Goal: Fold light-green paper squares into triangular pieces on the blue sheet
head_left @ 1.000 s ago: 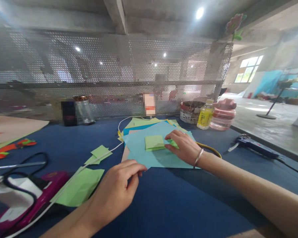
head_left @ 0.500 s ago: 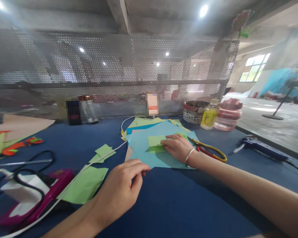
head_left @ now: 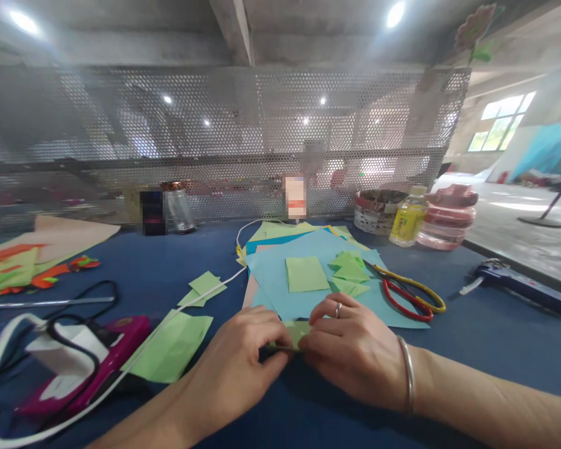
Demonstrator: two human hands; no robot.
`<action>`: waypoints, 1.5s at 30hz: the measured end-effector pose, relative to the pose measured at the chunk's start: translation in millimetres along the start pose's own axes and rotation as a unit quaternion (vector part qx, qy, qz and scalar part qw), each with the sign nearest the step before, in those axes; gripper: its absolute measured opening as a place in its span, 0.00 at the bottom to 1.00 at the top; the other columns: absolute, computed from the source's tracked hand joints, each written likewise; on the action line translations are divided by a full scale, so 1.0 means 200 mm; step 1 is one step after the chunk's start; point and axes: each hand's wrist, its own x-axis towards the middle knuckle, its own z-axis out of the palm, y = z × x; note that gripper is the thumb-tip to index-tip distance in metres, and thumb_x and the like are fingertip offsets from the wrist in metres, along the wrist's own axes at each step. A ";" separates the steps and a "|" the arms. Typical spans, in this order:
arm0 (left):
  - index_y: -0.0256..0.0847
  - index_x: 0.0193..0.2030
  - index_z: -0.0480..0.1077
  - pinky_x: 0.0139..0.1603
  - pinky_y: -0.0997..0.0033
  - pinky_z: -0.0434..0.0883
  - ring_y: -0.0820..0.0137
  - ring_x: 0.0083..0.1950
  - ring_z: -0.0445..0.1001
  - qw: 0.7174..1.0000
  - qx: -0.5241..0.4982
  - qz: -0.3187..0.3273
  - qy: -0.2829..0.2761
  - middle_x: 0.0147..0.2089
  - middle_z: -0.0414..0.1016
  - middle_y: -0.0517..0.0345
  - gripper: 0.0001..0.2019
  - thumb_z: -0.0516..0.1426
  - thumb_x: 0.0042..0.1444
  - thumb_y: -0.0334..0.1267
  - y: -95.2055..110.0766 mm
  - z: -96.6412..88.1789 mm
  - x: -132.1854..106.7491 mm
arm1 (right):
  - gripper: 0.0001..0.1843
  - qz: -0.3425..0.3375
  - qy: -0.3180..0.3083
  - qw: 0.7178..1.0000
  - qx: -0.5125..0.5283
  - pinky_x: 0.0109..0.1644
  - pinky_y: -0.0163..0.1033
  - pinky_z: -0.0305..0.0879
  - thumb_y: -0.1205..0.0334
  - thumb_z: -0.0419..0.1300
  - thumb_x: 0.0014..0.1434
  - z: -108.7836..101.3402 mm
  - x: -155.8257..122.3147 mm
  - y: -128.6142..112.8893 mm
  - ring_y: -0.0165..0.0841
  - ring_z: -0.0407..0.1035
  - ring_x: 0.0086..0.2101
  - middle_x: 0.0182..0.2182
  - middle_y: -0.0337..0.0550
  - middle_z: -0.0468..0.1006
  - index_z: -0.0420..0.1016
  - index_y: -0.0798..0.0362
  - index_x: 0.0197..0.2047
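Observation:
A small piece of light green paper is pinched between my two hands at the near edge of the blue paper sheets. My left hand closes on its left end, and my right hand, with a ring and a bracelet, grips its right end. Fingers cover much of the piece. Just beyond lies a green paper square on the blue sheet. Several cut green paper pieces with pointed shapes are right of it. Scissors with red and yellow handles rest partly on the sheet.
On the left are a magenta power strip with cables, larger green paper and small green squares. A glue gun lies at right. Behind stand a yellow-labelled bottle, a pink jug, a basket and a glass bottle.
My right hand has come back from the blue sheet toward my left hand, and both now hold a green paper piece. The pointed green cutouts are uncovered. The view has shifted slightly left.

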 end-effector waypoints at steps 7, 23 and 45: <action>0.39 0.23 0.67 0.35 0.74 0.60 0.74 0.32 0.69 0.997 -0.030 -0.026 -0.072 0.27 0.69 0.67 0.09 0.61 0.51 0.26 0.05 -0.03 -0.01 | 0.06 0.078 -0.084 0.991 0.072 0.41 0.39 0.57 0.63 0.65 0.50 -0.04 0.01 -0.02 0.32 0.66 0.32 0.26 0.39 0.75 0.71 0.55 0.28; 0.41 0.25 0.66 0.26 0.73 0.54 0.72 0.26 0.65 0.972 0.028 -0.207 -0.112 0.23 0.67 0.66 0.09 0.57 0.52 0.41 0.04 -0.05 -0.02 | 0.18 0.209 -0.136 0.955 0.163 0.39 0.36 0.58 0.60 0.54 0.66 -0.01 0.03 0.04 0.31 0.64 0.31 0.25 0.40 0.72 0.71 0.55 0.25; 0.44 0.43 0.70 0.44 0.65 0.63 0.62 0.45 0.70 0.981 -0.008 -0.176 -0.084 0.45 0.71 0.59 0.11 0.60 0.51 0.37 0.04 -0.05 -0.02 | 0.13 0.275 -0.137 0.941 0.144 0.47 0.44 0.62 0.57 0.68 0.53 -0.02 0.03 0.01 0.38 0.63 0.42 0.38 0.42 0.70 0.69 0.53 0.36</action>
